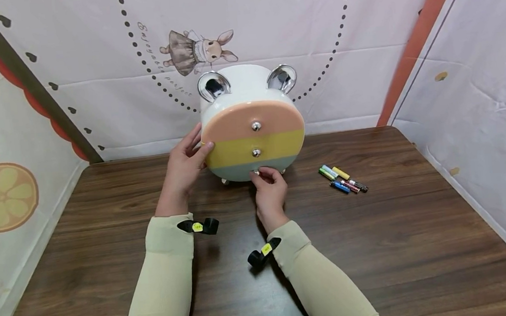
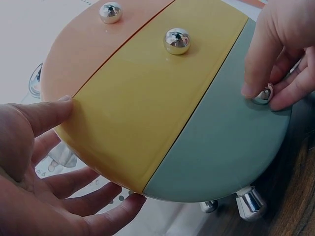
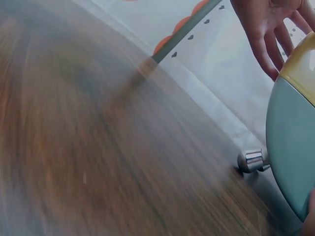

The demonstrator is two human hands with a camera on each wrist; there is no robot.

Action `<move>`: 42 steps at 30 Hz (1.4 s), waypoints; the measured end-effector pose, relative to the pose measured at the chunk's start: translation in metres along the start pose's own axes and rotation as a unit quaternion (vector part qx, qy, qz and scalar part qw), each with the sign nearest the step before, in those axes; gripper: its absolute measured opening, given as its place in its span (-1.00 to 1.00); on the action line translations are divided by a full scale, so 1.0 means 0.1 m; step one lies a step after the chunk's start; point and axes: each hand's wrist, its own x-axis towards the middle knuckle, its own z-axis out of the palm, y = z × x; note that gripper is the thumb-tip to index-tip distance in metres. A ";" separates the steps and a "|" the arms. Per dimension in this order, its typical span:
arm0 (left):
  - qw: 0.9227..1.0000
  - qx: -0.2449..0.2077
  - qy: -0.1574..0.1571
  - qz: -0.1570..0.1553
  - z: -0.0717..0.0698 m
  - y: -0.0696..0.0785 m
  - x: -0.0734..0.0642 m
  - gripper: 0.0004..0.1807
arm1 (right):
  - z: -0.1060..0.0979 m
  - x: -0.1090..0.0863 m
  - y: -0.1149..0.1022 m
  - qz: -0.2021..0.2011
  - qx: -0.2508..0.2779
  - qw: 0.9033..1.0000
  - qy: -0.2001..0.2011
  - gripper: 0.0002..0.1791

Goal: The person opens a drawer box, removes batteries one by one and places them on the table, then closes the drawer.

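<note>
The box (image 1: 254, 145) stands mid-scene at the far side of the worktop (image 1: 401, 250). The right hand (image 1: 272, 195) pinches the knob (image 2: 264, 95) on its green panel (image 2: 211, 132). The left hand (image 1: 180, 169), fingers spread, touches the box's left side. Small coloured cylinders (image 1: 341, 173) lie to the right.

Dk brown wood-grain tbl (image 1: 400, 245), creased wht backdrop (image 1: 303, 13) behind w/ rabbit print (image 1: 198, 51).

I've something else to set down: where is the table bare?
Bare table lies left of the left sleeve and right of the coloured cylinders. Crowded: the rounded box, left hand at its side, right hand pinching its bottom knob.
</note>
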 end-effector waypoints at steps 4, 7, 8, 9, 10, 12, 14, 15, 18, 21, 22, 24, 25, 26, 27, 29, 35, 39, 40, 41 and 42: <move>1.000 -0.002 -0.003 -0.002 0.01 0.01 0.01 -0.40 | 0.01 0.00 -0.01 -0.007 0.001 1.000 0.014 -0.81; 1.000 -0.004 -0.005 -0.003 0.03 0.01 0.01 -0.40 | 0.00 0.01 -0.02 -0.010 -0.010 1.000 0.018 -0.81; 1.000 -0.005 -0.005 -0.003 0.03 0.01 0.01 -0.40 | -0.01 0.02 -0.02 -0.010 -0.013 1.000 0.019 -0.81; 1.000 -0.005 -0.006 -0.002 0.03 0.01 0.01 -0.40 | -0.02 0.02 -0.02 -0.011 -0.018 1.000 0.020 -0.81; 1.000 -0.005 -0.005 -0.003 0.04 0.01 0.01 -0.40 | -0.02 0.02 -0.02 -0.011 -0.022 0.999 0.022 -0.82; 1.000 -0.003 -0.004 -0.004 0.04 0.00 0.02 -0.40 | -0.03 0.02 -0.02 -0.011 -0.033 0.999 0.027 -0.82; 1.000 -0.002 -0.004 -0.004 0.05 -0.01 0.02 -0.39 | -0.04 0.02 -0.01 -0.012 -0.043 0.999 0.031 -0.83; 1.000 -0.002 -0.005 -0.003 0.05 -0.01 0.02 -0.39 | -0.05 0.01 -0.01 -0.014 -0.050 0.998 0.035 -0.83; 1.000 -0.008 -0.010 0.000 0.06 -0.02 0.02 -0.36 | -0.08 -0.03 -0.01 -0.022 -0.074 0.996 0.037 -0.83; 1.000 -0.015 -0.016 0.007 0.05 -0.03 0.03 -0.34 | -0.12 -0.10 -0.03 -0.026 -0.092 0.995 0.030 -0.82; 1.000 -0.019 -0.019 0.010 0.04 -0.03 0.04 -0.34 | -0.13 -0.12 -0.04 -0.026 -0.094 0.995 0.026 -0.82; 0.999 -0.024 -0.023 0.015 0.02 -0.04 0.05 -0.32 | -0.16 -0.17 -0.06 -0.027 -0.091 0.995 0.017 -0.82; 0.999 -0.026 -0.026 0.015 0.02 -0.05 0.05 -0.31 | -0.17 -0.20 -0.07 -0.026 -0.089 0.996 0.014 -0.81; 0.999 -0.030 -0.029 0.015 0.01 -0.05 0.06 -0.29 | -0.19 -0.22 -0.07 -0.026 -0.088 0.996 0.010 -0.81; 0.999 -0.034 -0.032 0.013 0.00 -0.07 0.06 -0.28 | -0.20 -0.25 -0.07 -0.024 -0.086 0.996 0.007 -0.81; 0.999 -0.037 -0.038 0.007 -0.02 -0.09 0.07 -0.24 | -0.23 -0.30 -0.08 -0.020 -0.082 0.996 0.002 -0.81; 0.997 -0.040 -0.065 -0.006 -0.05 -0.17 0.10 -0.12 | -0.33 -0.43 -0.12 -0.010 -0.079 0.997 -0.012 -0.80; 0.996 -0.032 -0.086 -0.003 -0.04 -0.25 0.14 0.02 | -0.39 -0.49 -0.15 -0.010 -0.078 0.997 -0.010 -0.78; 0.995 -0.027 -0.091 -0.002 -0.03 -0.27 0.16 0.06 | -0.40 -0.50 -0.15 -0.010 -0.078 0.997 -0.009 -0.78; 0.995 -0.024 -0.098 0.000 -0.02 -0.30 0.17 0.09 | -0.42 -0.51 -0.15 -0.010 -0.078 0.997 -0.009 -0.78; 0.994 -0.020 -0.104 0.002 -0.02 -0.33 0.17 0.13 | -0.43 -0.53 -0.16 -0.010 -0.078 0.997 -0.008 -0.78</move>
